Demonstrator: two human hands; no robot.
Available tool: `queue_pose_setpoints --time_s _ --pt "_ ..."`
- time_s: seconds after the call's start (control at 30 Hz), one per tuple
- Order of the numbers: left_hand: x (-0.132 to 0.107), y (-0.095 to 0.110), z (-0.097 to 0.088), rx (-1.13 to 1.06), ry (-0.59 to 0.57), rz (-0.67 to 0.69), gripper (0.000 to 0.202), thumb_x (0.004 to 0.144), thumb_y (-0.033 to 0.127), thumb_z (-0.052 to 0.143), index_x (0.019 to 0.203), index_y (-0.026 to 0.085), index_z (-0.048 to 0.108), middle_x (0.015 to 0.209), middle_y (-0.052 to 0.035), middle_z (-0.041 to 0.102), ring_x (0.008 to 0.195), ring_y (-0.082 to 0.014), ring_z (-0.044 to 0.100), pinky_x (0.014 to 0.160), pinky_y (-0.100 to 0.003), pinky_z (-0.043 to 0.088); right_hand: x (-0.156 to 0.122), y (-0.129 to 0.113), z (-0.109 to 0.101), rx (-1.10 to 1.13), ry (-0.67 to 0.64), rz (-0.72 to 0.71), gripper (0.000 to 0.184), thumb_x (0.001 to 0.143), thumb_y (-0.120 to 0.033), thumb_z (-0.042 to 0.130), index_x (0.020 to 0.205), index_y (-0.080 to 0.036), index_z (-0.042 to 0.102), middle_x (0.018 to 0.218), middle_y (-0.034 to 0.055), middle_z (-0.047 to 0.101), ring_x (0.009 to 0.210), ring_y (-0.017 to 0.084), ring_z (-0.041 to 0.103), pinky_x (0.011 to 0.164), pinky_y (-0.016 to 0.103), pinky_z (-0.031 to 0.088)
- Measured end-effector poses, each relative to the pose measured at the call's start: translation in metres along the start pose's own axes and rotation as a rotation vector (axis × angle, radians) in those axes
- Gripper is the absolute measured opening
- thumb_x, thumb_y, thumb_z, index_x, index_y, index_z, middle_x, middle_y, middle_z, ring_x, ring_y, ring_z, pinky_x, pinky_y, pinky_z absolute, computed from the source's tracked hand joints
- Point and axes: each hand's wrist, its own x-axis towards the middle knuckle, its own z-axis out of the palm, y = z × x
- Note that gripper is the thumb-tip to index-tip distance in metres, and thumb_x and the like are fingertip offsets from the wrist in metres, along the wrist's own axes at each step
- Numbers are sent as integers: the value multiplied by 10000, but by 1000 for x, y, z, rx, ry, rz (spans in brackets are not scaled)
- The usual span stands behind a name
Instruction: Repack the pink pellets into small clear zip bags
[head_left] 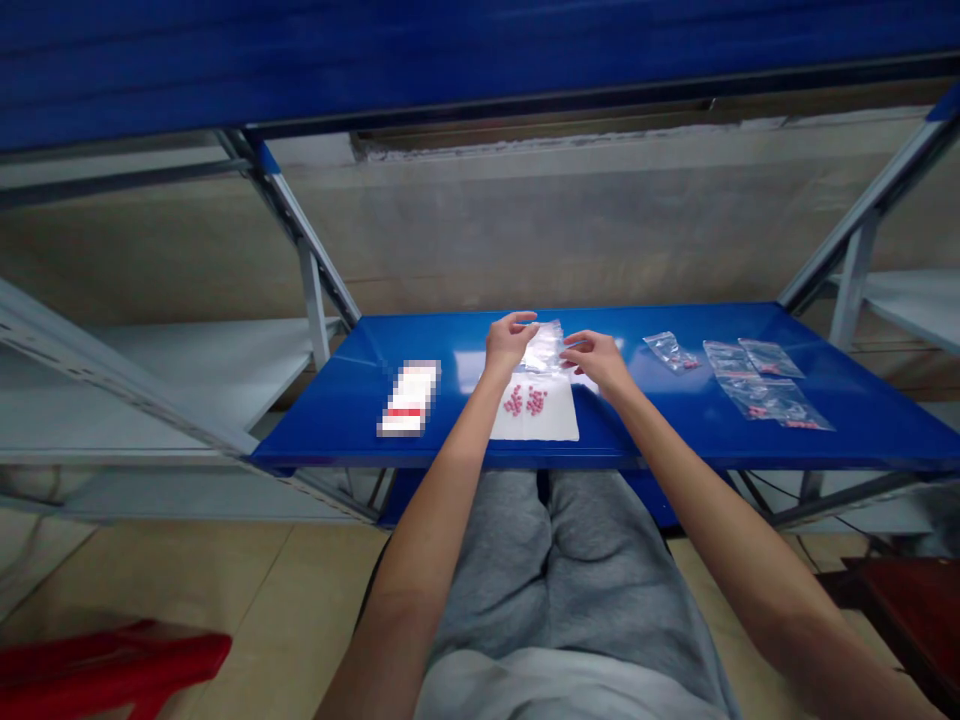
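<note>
A stack of clear plastic zip bags (545,350) lies on the blue shelf between my hands. My left hand (510,342) is at the left side of the bags, thumb and fingers apart, its fingertips near their edge. On the right side, my right hand (596,360) has its fingers spread and its fingertips at the bags' edge; no firm grip shows. Just below the bags, a white sheet (562,425) carries two small piles of pink pieces, a left pile (513,402) and a right pile (536,401).
Several filled clear bags (765,385) with pink pieces lie at the right, one bag (673,353) apart from them. A pixelated white item (409,398) lies at the left. Grey metal posts (307,260) flank the blue shelf (337,400); a red plastic stool (150,655) stands lower left.
</note>
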Motion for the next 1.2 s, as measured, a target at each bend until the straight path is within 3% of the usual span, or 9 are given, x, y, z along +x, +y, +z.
queue_pose_setpoints --time_s 0.17,0.33,0.5,0.67,0.87,1.03,1.13,1.2 --pt "3 -2 19 190 26 66 515 839 145 701 1351 154 647 1254 -139 727 1131 -236 681 979 -316 514 26 5 21 -39 133 38 295 808 -138 630 1103 -136 617 838 52 728 589 161 699 576 265 555" --pt "-9 -17 18 463 -138 149 353 866 83 589 1150 181 773 1270 -111 728 1225 -238 652 1109 -334 459 33 8 22 -205 182 -36 213 826 -200 678 1034 -167 650 890 67 740 681 182 699 722 303 548" --pt "-8 -27 20 550 -189 153 306 860 97 585 1043 188 812 1235 -112 728 1229 -251 641 1124 -360 460 26 19 15 -472 205 -157 197 867 -296 679 1026 -180 681 930 86 753 854 225 684 819 331 509" --pt "-4 -30 20 613 -184 142 307 911 172 590 1142 194 792 1286 -130 686 1264 -267 612 1137 -391 454 24 30 14 -495 176 -108 156 867 -217 654 1010 -184 706 937 74 765 871 215 688 826 312 503" --pt "5 -30 21 602 -216 155 458 901 75 554 1327 154 703 1377 -145 653 1314 -250 587 1151 -361 438 23 22 18 -512 144 -79 108 861 -174 640 866 -194 745 952 79 779 919 219 698 866 308 497" --pt "7 -25 21 580 -209 152 504 867 42 570 1349 136 684 1363 -158 664 1293 -252 608 1131 -358 457 20 12 15 -500 156 -36 149 852 -250 686 956 -173 760 1002 103 779 950 229 702 882 323 508" --pt "-4 -20 13 535 -158 190 480 864 37 566 1302 166 712 1319 -136 694 1264 -246 629 1127 -369 468 2 2 2 -472 188 -19 240 878 -299 656 1038 -146 748 1004 116 778 914 233 709 868 346 525" --pt "-19 -15 6 450 -59 253 460 858 31 569 1267 172 724 1302 -127 709 1263 -250 633 1142 -383 463 -29 -14 -11 -379 205 -38 227 909 -297 605 994 -146 752 967 110 779 892 236 710 846 357 534"
